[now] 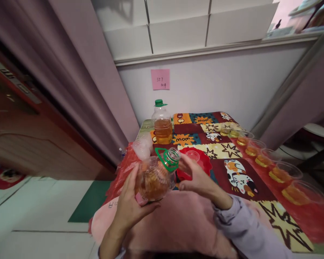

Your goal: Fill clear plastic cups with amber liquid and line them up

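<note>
My left hand is wrapped round the lower side of a clear plastic bottle with amber liquid in it. The bottle tilts to the right, its mouth uncapped, with a green carry handle round the neck. Beside the neck is my right hand, fingers curved and thumb apart; whether it touches the bottle I cannot tell. Behind the right hand sits a red scalloped dish with a clear cup in it. A stack of clear plastic cups lies just beyond the held bottle.
A second bottle with a green cap and amber liquid stands at the back. Several clear cups with yellow liquid line the table's right side. A patterned cloth covers the middle. A pink note is on the wall.
</note>
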`<state>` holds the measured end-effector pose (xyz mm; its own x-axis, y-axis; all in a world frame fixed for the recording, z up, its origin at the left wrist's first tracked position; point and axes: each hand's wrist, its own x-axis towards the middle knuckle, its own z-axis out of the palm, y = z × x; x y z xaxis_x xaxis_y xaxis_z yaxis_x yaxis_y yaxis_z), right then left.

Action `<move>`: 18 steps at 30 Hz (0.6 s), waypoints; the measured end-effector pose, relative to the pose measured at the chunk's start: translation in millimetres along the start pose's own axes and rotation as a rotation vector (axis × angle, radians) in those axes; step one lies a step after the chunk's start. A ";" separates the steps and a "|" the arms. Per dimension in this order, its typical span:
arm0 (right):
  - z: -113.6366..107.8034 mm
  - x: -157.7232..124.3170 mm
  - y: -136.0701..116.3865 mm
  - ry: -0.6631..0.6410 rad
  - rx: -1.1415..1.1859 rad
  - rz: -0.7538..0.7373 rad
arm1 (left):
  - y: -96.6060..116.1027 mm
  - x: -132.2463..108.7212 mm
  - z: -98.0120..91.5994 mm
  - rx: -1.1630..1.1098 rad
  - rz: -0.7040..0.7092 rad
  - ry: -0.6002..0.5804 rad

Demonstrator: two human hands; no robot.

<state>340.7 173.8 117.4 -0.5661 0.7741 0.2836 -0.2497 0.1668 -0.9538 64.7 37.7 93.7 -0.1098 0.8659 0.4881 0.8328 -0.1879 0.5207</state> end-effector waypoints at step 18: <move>37.6 7.8 37.5 0.098 0.370 0.058 | 3.0 -0.3 -6.9 -0.180 -0.354 0.228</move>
<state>297.4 163.1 87.5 -0.5140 0.8337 0.2019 -0.4961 -0.0969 -0.8628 63.5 33.6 99.9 -0.5043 0.7710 0.3889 0.6169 0.0066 0.7870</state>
